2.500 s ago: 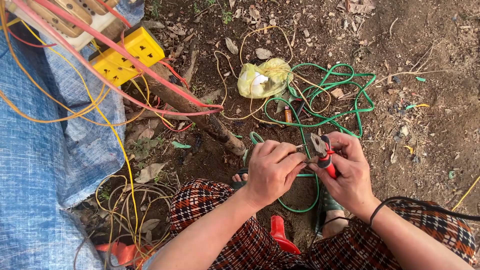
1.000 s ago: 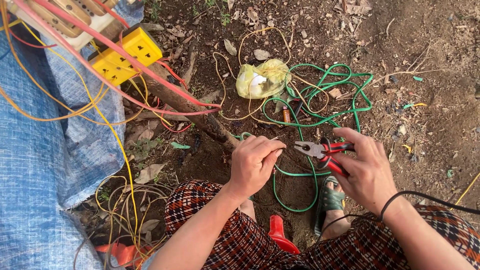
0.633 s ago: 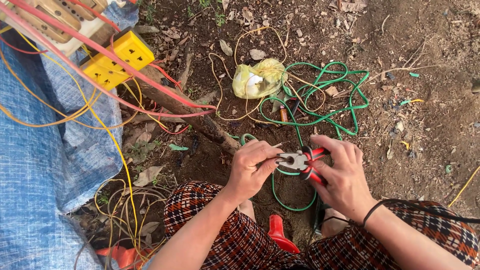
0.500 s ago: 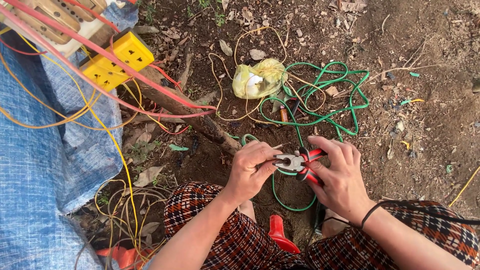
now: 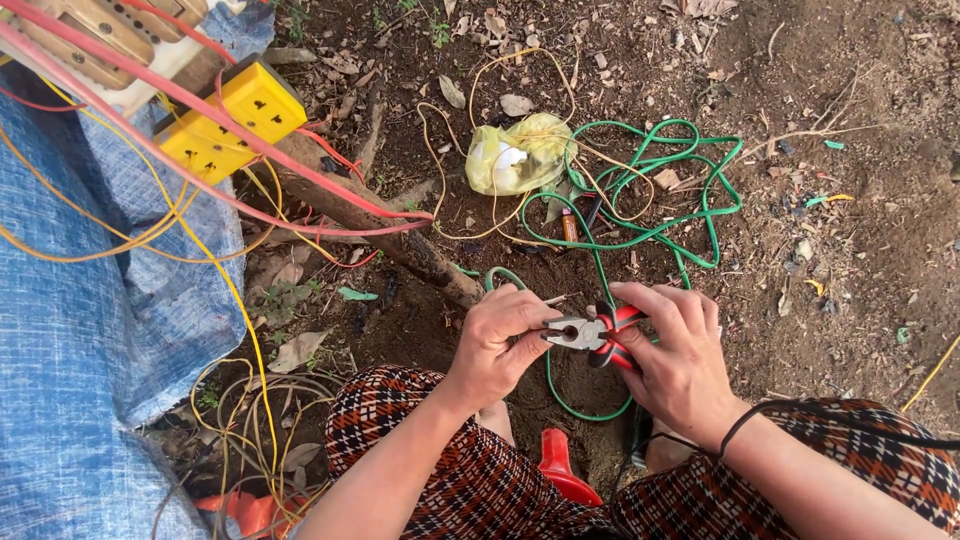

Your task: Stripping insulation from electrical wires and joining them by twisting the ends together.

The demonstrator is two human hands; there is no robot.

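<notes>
The pliers (image 5: 590, 333) have a grey metal head and red-and-black handles. They lie nearly level between the two hands above bare soil, the nose pointing toward the person's left; the handles are wrapped in the right hand (image 5: 675, 365), and the nose meets the fingertips of the left hand (image 5: 497, 345). The green wire (image 5: 640, 190) is thin and glossy. It sprawls in loose tangled loops on the dirt beyond the hands, and one strand curves down beneath the pliers.
</notes>
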